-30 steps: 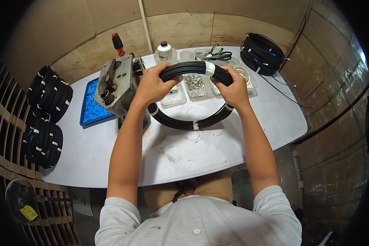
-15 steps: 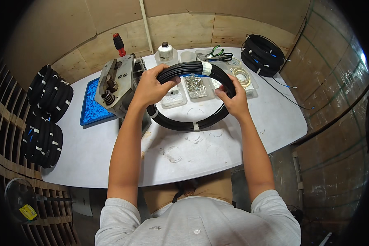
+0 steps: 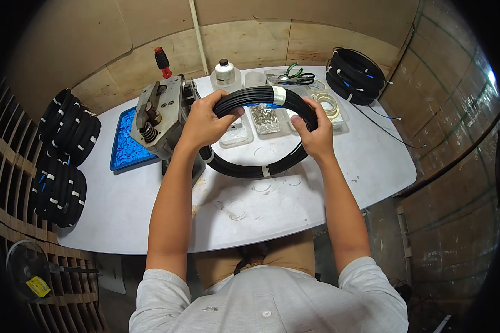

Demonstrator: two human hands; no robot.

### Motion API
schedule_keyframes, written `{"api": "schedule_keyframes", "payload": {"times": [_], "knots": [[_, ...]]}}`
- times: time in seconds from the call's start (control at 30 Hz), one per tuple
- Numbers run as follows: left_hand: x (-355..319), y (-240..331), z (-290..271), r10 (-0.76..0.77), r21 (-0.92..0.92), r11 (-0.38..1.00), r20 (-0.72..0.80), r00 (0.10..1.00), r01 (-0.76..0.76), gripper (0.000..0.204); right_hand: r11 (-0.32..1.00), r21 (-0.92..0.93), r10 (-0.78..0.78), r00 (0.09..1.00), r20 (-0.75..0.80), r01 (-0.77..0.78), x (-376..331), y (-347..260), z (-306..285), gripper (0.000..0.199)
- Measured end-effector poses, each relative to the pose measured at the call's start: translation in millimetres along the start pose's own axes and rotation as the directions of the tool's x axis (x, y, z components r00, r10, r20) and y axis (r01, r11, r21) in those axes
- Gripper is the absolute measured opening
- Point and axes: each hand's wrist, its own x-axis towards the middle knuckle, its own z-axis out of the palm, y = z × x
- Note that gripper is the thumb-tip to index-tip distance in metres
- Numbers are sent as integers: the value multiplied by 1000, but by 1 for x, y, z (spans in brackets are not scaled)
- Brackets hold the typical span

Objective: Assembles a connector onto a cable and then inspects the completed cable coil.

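Observation:
A coil of black cable, bound with white tape at several places, is held tilted above the white table. My left hand grips its upper left side, thumb on the inner edge. On the right side of the ring, my right hand is closed round it, thumb also inside. Close to my left hand stands a metal press with a spring and a red-and-black handle. Through the ring shows a clear box of small metal parts.
Left of the press lies a blue tray of small blue pieces. Stacked black cable coils stand at the left edge, more coils at the back right. A white bottle, scissors and tape rolls sit along the back.
Almost nothing differs. The coil stays in both my hands, and the whole view has shifted very slightly.

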Motion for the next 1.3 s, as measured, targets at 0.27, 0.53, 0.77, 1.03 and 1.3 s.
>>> {"api": "schedule_keyframes", "payload": {"times": [0.27, 0.53, 0.77, 1.03, 1.3], "knots": [[-1, 17, -4, -127, 128, 984, 27, 992, 122, 26, 990, -131, -50, 999, 11, 51, 20, -31, 5, 36], [-1, 18, 6, -5, 4, 1000, -78, 997, 5, 18, 995, -65, 76, 992, 97, -70, 23, -24, 1, 28], [0, 14, 7, 3, 97, 995, -35, 999, 0, 17, 991, -108, 87, 990, 116, -74, 24, -27, -2, 27], [-2, 11, -2, -87, -3, 996, 4, 996, 87, 23, 995, 59, 69, 970, 234, -86, 20, -28, -12, 45], [-5, 7, -3, -58, -35, 998, -11, 998, 57, 26, 978, 191, 57, 988, 143, -84, -8, 13, -12, 66]]}}
